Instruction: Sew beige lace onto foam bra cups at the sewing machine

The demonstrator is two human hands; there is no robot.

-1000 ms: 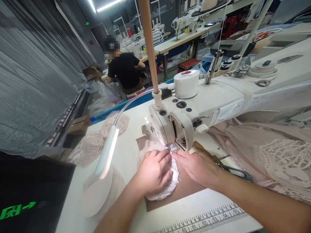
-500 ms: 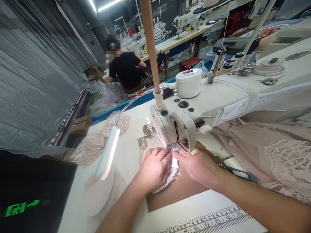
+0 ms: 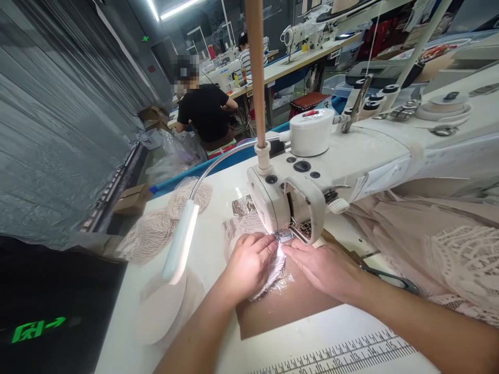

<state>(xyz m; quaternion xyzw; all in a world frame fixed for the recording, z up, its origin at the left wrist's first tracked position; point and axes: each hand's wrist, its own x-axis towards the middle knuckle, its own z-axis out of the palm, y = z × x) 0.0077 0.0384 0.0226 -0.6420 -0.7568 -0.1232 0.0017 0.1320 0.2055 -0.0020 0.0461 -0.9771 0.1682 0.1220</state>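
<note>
A pale fabric piece (image 3: 273, 278) with a rough, stitched edge lies under the needle end of a white sewing machine (image 3: 268, 202). My left hand (image 3: 249, 265) is closed over its left side, fingers bent and pressed together close to the presser foot (image 3: 284, 236). From the right, my right hand (image 3: 325, 266) pinches the edge of the same piece just in front of the foot. The fingertips of both hands nearly meet there. Lace-patterned cloth (image 3: 237, 224) shows behind my left hand. Beneath the work is a brown sheet (image 3: 280, 317) on the table.
A lit lamp (image 3: 181, 241) on a bendy neck stands left of my hands. Lace pieces (image 3: 150, 234) and round pale pads (image 3: 163, 311) lie on the left. Scissors (image 3: 393, 279) and heaped lace fabric (image 3: 460, 259) are at right. A co-worker (image 3: 205, 111) sits beyond the table.
The fabric piece has turned and shifted slightly under the foot, so less of its white edge shows between my hands. The whole view has moved a little, with things shifted right.
</note>
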